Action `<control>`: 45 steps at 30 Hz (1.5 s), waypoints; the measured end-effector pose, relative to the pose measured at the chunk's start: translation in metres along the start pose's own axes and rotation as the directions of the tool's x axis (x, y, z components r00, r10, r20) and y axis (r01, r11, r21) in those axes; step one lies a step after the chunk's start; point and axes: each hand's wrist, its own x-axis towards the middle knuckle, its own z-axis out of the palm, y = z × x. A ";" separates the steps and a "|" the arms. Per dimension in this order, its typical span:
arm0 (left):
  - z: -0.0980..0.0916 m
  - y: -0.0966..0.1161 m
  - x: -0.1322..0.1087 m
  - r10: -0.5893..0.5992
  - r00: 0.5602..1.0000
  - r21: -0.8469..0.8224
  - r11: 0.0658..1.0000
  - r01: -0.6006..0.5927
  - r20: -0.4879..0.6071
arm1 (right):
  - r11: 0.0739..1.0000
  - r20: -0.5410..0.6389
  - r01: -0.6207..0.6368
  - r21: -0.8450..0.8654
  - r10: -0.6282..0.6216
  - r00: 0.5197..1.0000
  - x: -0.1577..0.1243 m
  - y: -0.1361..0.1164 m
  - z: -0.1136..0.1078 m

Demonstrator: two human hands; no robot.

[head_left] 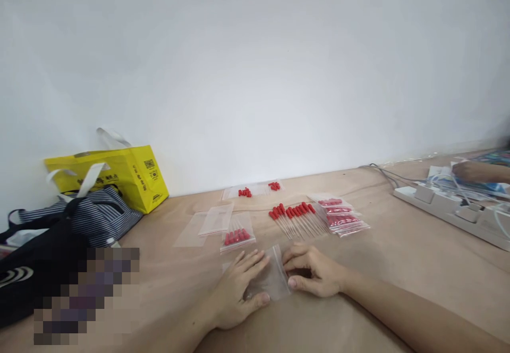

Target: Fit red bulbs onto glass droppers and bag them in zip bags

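A small clear zip bag [274, 273] lies flat on the table in front of me. My left hand [239, 292] rests on its left part, palm down with the fingers stretched out. At the bag's right edge, along the zip, my right hand [316, 270] has its fingers curled and its thumb on the edge. Just beyond my hands, loose glass droppers with red rubber bulbs [292, 212] lie in a row. To their left is a zip bag with red-bulbed droppers [238, 236]; stacked filled bags [342, 217] lie to their right.
Flat clear bags [215, 219] lie at the left, and more red-bulbed droppers [245, 192] lie near the wall. A yellow bag [147, 183] and a striped bag [99, 212] stand far left. Power strips [450, 209] with cables lie right, near another person's hand [474, 172].
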 end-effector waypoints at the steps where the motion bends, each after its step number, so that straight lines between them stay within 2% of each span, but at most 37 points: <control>1: -0.001 0.000 0.000 0.012 1.000 -0.009 1.000 -0.012 -0.003 | 1.000 0.023 0.012 0.022 -0.013 1.000 0.001 -0.002 0.000; 4: -0.002 0.002 0.000 0.040 0.999 -0.042 0.998 -0.040 -0.003 | 0.998 0.088 0.047 0.048 -0.051 0.995 0.003 -0.008 0.001; 8: -0.003 0.001 -0.002 0.086 0.996 -0.087 0.992 -0.087 -0.016 | 0.994 0.169 0.108 0.000 -0.106 0.980 0.006 -0.014 0.000; 12: 0.000 -0.004 -0.008 0.011 0.999 -0.108 0.994 -0.016 -0.050 | 0.993 0.190 0.115 -0.030 -0.108 0.976 0.008 -0.018 -0.005; 14: 0.002 -0.007 -0.010 -0.057 0.996 -0.128 0.991 0.048 -0.067 | 0.996 0.184 0.090 0.001 -0.089 0.979 0.008 -0.019 -0.006; 17: 0.004 -0.008 -0.011 -0.079 0.995 -0.154 0.986 0.068 -0.067 | 0.994 0.145 -0.006 0.106 -0.010 0.989 0.006 -0.017 -0.006; 20: 0.002 -0.006 -0.010 -0.086 0.995 -0.159 0.984 0.076 -0.059 | 0.972 -0.009 -0.131 0.196 0.135 0.991 0.004 -0.008 -0.004; 21: 0.002 -0.005 -0.010 -0.093 0.994 -0.157 0.984 0.084 -0.052 | 0.965 -0.093 -0.178 0.193 0.198 0.976 0.005 -0.004 -0.004; 23: 0.000 -0.002 -0.008 -0.091 0.995 -0.153 0.985 0.084 -0.042 | 0.948 -0.266 -0.295 0.121 0.317 0.910 0.008 0.008 -0.005; 26: -0.002 0.001 -0.005 -0.066 0.997 -0.153 0.986 0.060 -0.035 | 0.835 -0.455 -0.548 -0.054 0.468 0.758 0.022 0.030 -0.011; 27: -0.002 0.001 -0.004 -0.059 0.998 -0.151 0.987 0.053 -0.030 | 0.760 -0.493 -0.644 -0.088 0.528 0.691 0.029 0.038 -0.013; 31: 0.000 0.001 -0.001 -0.041 0.999 -0.147 0.989 0.035 -0.032 | 0.632 -0.563 -0.768 -0.105 0.599 0.570 0.063 0.068 -0.016; 34: 0.003 -0.003 -0.001 -0.029 0.999 -0.149 0.989 0.022 -0.046 | 0.525 -0.619 -0.846 -0.091 0.636 0.461 0.085 0.083 -0.010; 36: 0.005 -0.005 -0.001 -0.037 0.998 -0.147 0.989 0.029 -0.050 | 0.478 -0.642 -0.876 -0.070 0.650 0.406 0.093 0.089 -0.005; 38: 0.005 -0.006 -0.002 -0.054 0.997 -0.147 0.988 0.047 -0.047 | 0.460 -0.659 -0.887 -0.042 0.654 0.371 0.097 0.094 -0.003; 41: 0.005 -0.007 -0.002 -0.056 0.998 -0.143 0.988 0.050 -0.036 | 0.486 -0.679 -0.874 0.016 0.647 0.347 0.098 0.097 -0.004; 43: 0.005 -0.007 -0.002 -0.043 0.998 -0.148 0.988 0.036 -0.044 | 0.536 -0.683 -0.842 0.069 0.640 0.352 0.095 0.098 -0.007; 45: 0.004 -0.006 -0.002 -0.032 0.997 -0.157 0.987 0.022 -0.064 | 0.617 -0.676 -0.776 0.131 0.628 0.385 0.088 0.095 -0.011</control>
